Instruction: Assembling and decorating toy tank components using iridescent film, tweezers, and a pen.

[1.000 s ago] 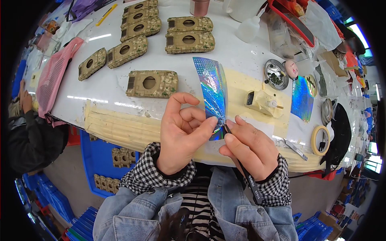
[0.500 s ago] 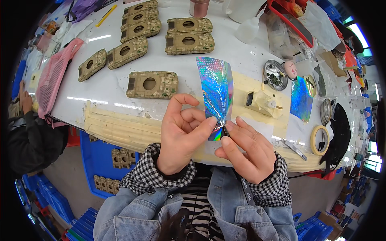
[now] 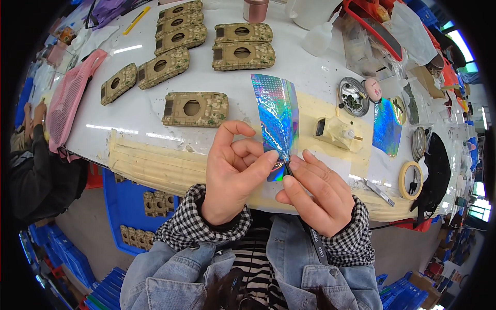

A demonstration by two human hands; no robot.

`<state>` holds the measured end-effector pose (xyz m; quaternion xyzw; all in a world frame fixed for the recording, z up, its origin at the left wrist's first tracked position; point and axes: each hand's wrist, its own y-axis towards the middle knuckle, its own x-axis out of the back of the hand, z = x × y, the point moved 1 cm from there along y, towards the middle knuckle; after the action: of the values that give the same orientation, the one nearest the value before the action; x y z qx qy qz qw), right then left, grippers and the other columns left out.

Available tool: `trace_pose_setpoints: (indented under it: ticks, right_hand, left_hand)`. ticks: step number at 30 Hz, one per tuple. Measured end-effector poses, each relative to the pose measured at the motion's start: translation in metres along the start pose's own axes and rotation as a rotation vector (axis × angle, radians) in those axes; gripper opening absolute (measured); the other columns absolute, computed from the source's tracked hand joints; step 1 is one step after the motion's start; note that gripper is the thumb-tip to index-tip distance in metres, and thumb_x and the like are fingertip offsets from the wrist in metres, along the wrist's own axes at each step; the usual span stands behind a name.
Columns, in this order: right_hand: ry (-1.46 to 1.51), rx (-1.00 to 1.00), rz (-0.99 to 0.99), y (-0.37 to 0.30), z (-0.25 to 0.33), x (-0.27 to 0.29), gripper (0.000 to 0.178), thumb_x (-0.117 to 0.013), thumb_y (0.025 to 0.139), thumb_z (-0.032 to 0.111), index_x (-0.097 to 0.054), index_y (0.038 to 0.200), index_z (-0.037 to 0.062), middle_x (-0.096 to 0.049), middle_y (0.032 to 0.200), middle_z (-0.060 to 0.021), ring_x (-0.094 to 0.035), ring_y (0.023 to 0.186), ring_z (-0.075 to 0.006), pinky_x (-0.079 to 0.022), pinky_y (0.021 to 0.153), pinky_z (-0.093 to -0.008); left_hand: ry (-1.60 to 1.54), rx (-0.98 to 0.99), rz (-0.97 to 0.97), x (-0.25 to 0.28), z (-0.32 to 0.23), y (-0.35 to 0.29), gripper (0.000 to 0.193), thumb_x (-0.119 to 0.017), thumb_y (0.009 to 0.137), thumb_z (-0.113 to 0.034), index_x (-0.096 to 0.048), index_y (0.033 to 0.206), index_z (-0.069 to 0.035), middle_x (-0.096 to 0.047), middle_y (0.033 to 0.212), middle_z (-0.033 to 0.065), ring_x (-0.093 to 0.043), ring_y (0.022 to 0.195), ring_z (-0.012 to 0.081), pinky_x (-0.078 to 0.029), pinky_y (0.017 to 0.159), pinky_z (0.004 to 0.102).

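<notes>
A strip of shiny holographic sticker sheet (image 3: 276, 103) is held up in front of me, bent and creased toward its lower end. My left hand (image 3: 230, 173) pinches its lower edge between thumb and fingers. Black tweezers (image 3: 314, 242) lie in my right hand (image 3: 323, 199), closed around them, with the tips against the sheet close to my left thumb. Whatever the tips grip is too small to make out. Beyond my left hand sits a camouflage-painted model tank hull (image 3: 217, 109) with a round hole in its top.
More hulls (image 3: 243, 62) stand farther back. At right are a tape-covered block (image 3: 336, 135), a metal dish of small dark green parts (image 3: 342, 103), another holographic sheet (image 3: 385, 129), a craft knife (image 3: 380, 192) and a tape roll (image 3: 403, 181). A pink mesh basket (image 3: 72, 106) is at left.
The sheet has tilted slightly and its reflections have shifted. The tweezers' tips have turned a little at its lower edge. Both hands stay nearly in place.
</notes>
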<state>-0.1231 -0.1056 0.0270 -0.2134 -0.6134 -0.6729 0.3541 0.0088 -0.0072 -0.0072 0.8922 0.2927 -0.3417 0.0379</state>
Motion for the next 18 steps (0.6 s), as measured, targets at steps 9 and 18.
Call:
trace_pose_setpoints:
  ticks: [9,18]
  right_hand:
    - [0.038,-0.006,0.001,0.002,0.0,0.003,0.027,-0.073,0.08,0.016,-0.061,0.095,-0.0021,-0.064,0.094,-0.0194,-0.068,0.085,-0.0292,-0.058,0.078,-0.0413]
    - [0.08,0.003,0.063,-0.01,0.003,0.012,0.025,-0.074,0.078,0.017,-0.061,0.093,0.001,-0.065,0.09,-0.0164,-0.068,0.083,-0.0267,-0.058,0.079,-0.04]
  left_hand:
    - [0.011,-0.014,0.002,0.001,0.0,0.0,0.04,-0.062,0.083,0.008,-0.036,0.111,-0.004,-0.066,0.084,0.0095,-0.065,0.078,0.0118,-0.05,0.069,0.0216]
    - [-0.058,-0.204,-0.122,0.003,0.005,0.001,0.035,-0.059,0.086,0.008,-0.04,0.112,-0.005,-0.064,0.086,0.0042,-0.059,0.079,0.0071,-0.046,0.07,0.02]
